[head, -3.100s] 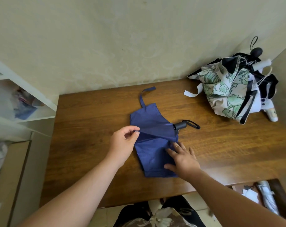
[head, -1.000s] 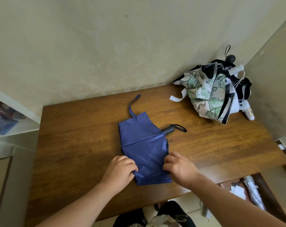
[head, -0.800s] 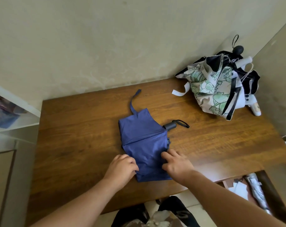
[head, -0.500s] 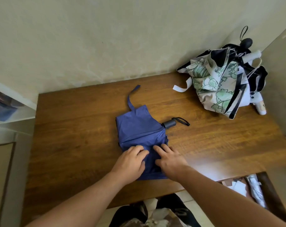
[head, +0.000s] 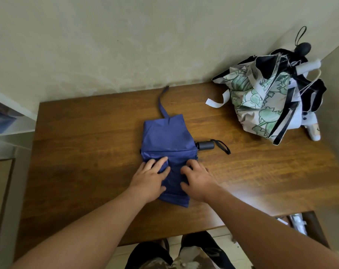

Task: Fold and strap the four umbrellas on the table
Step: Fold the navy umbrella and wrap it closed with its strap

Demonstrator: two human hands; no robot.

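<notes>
A blue umbrella (head: 164, 136) lies flattened in the middle of the wooden table (head: 83, 152). Its strap (head: 161, 102) points toward the wall and its black handle (head: 205, 145) sticks out to the right. My left hand (head: 148, 179) presses palm-down on the near left part of the blue cloth. My right hand (head: 197, 178) presses on the near right part, fingers curled onto the fabric. A pile of other umbrellas (head: 261, 105), one floral green and white, others black and white, sits in the far right corner.
A wall runs along the table's far edge and another closes the right side. White shelves (head: 7, 123) stand to the left. Clutter (head: 296, 222) lies on the floor under the table's right end. My legs show below the near edge.
Both hands slid inward and up along the blue canopy, from gripping its near edges to pressing flat on the fabric close together. The umbrella stayed in place.
</notes>
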